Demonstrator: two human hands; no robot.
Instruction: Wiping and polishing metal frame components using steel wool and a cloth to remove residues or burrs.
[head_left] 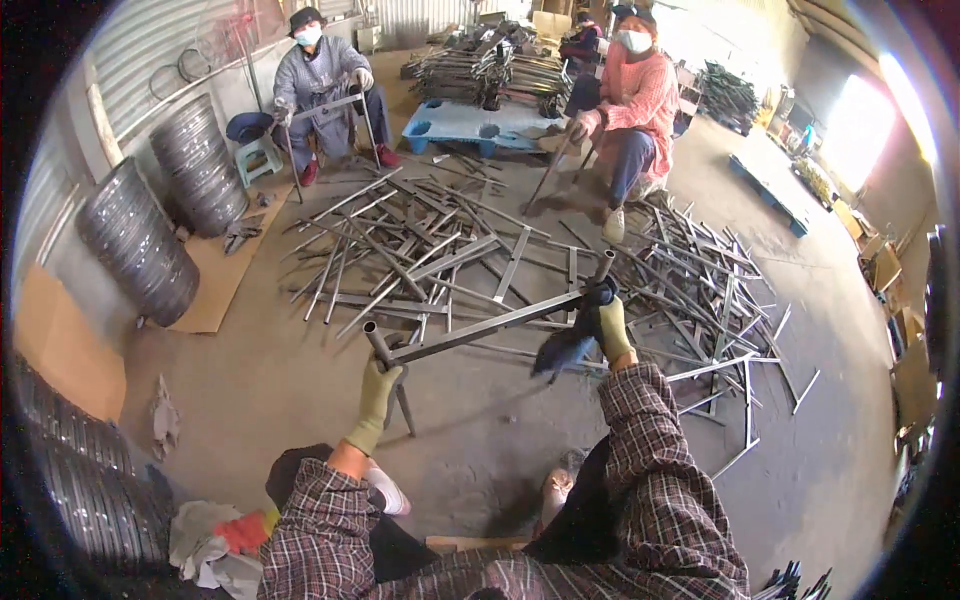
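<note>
Between my two hands hangs a grey metal leg frame (pixel 490 328), a flat crossbar joined to a round tube leg at each end. My left hand (pixel 378 395), in a yellow-green glove, is closed around the left leg just below its open tube end. On the right leg, my right hand (pixel 612 328) is gloved too and grips through a dark blue cloth (pixel 563 350), which drapes down beside the bar. Beyond the frame lies a loose heap of similar metal frames (pixel 420 245), spreading into a second heap (pixel 705 290) at the right.
Two seated co-workers (pixel 325 85) (pixel 640 100) face me across the heap, each handling a metal frame. Stacks of dark rings (pixel 140 245) stand at the left on cardboard (pixel 230 270). A blue pallet (pixel 470 127) carries piled metal parts behind. Rags (pixel 205 545) lie at lower left.
</note>
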